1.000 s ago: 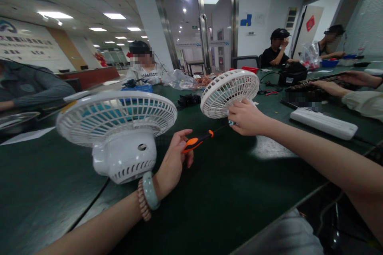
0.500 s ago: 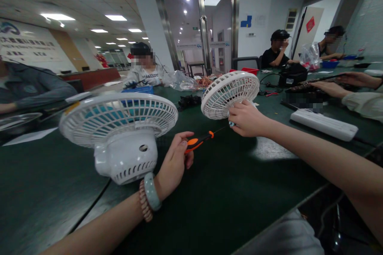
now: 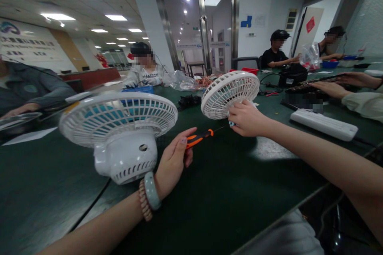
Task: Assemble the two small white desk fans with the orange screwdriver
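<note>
My left hand (image 3: 172, 158) is closed round the orange and black handle of a screwdriver (image 3: 199, 138). Its thin shaft points right, towards my right hand (image 3: 247, 119); whether the tip touches anything is too small to tell. My right hand grips the underside of a white fan (image 3: 230, 91), whose slatted round guard tilts up above the table. A small pale blue thing shows at my right fingers, unclear in kind. Left of my left hand stands a larger white fan (image 3: 125, 151), with blue blades behind its guard and a vented motor housing low down.
On the green table (image 3: 209, 207), a white power strip (image 3: 323, 124) lies to the right. Beyond the fans are a black bundle (image 3: 189, 101), a blue tray (image 3: 140, 89), and a clear plastic bag (image 3: 182, 81). A black cord (image 3: 89, 206) runs from the larger fan. Several people sit around.
My left hand and the screwdriver have shifted slightly, the handle turning a little. My right hand and both fans look unmoved. A person at the back right has lowered a hand.
</note>
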`<state>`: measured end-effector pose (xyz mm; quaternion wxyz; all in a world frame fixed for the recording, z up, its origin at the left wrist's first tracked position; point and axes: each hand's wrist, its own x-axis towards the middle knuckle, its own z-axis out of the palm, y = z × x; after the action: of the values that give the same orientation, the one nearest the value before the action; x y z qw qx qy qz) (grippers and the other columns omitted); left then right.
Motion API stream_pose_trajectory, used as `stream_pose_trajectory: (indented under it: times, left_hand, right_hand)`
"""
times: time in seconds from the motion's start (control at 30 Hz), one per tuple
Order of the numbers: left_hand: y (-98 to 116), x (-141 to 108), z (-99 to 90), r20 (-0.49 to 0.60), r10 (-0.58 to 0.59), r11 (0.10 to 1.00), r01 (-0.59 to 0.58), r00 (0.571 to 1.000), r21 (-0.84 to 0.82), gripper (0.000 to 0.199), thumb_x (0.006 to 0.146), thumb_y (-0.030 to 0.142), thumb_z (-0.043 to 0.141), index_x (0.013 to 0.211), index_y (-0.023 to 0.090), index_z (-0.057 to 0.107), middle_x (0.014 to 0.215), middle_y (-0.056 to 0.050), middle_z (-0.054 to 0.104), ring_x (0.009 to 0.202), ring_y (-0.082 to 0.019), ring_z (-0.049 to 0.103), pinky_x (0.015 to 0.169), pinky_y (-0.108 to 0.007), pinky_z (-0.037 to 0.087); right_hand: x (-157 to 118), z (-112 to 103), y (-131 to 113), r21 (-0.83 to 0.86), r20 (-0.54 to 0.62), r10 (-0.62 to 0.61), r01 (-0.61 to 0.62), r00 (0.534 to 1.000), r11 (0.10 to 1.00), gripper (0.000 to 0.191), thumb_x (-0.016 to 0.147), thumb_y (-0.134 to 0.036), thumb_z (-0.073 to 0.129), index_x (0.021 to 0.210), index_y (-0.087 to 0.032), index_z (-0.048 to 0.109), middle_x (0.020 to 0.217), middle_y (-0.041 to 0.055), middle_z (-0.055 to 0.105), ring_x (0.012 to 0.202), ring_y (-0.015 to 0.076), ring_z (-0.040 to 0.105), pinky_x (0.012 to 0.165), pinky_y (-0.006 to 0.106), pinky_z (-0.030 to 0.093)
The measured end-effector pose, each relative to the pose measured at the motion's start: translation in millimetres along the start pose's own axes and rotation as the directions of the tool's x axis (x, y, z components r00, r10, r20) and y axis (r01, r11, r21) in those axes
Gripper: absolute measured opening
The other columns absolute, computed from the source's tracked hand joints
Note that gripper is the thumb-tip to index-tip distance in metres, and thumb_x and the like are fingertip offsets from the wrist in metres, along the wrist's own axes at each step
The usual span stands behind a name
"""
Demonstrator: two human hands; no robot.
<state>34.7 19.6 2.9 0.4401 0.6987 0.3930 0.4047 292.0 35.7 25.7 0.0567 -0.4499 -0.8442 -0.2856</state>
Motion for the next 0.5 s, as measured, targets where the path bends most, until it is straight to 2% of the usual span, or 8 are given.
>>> stream_pose_trajectory:
  times: [0.2, 0.4, 0.5]
  left_hand:
    - [3.7, -3.2, 3.3, 0.008, -0.026, 0.996, 0.027, 1.000, -0.090, 0.053, 0.083, 0.045, 0.041, 0.128, 0.017, 0.038, 0.053, 0.005, 0.048, 0.039, -0.007, 0.039, 0.037, -0.018, 0.030]
    - [-0.9, -5.0, 2.6, 0.029, -0.013, 0.999, 0.014, 0.999, -0.036, 0.047, 0.082, 0.049, 0.040, 0.109, 0.014, 0.057, 0.043, 0.005, 0.042, 0.035, -0.006, 0.035, 0.034, -0.019, 0.026]
    - [-4.7, -4.7, 1.8, 0.051, 0.015, 0.998, -0.012, 0.999, -0.064, 0.046, 0.082, 0.049, 0.042, 0.107, 0.014, 0.059, 0.041, 0.006, 0.036, 0.036, -0.007, 0.034, 0.036, -0.020, 0.027]
  right_hand:
    - [0.2, -0.4, -0.1, 0.014, 0.011, 0.011, -0.011, 1.000, 1.000, 0.025, 0.078, -0.031, 0.046, 0.086, -0.014, 0.062, 0.094, 0.0118, 0.058, 0.092, 0.0244, 0.045, 0.074, 0.036, 0.025]
    - [-0.1, 0.3, 0.4, 0.009, 0.007, 0.006, -0.006, 1.000, 1.000, 0.025, 0.078, -0.031, 0.046, 0.086, -0.014, 0.062, 0.094, 0.0117, 0.058, 0.092, 0.0246, 0.045, 0.074, 0.036, 0.025]
    - [-0.2, 0.7, 0.4, 0.009, 0.008, 0.003, -0.003, 1.000, 1.000, 0.026, 0.078, -0.031, 0.046, 0.086, -0.013, 0.062, 0.094, 0.0121, 0.058, 0.092, 0.0249, 0.045, 0.074, 0.037, 0.025]
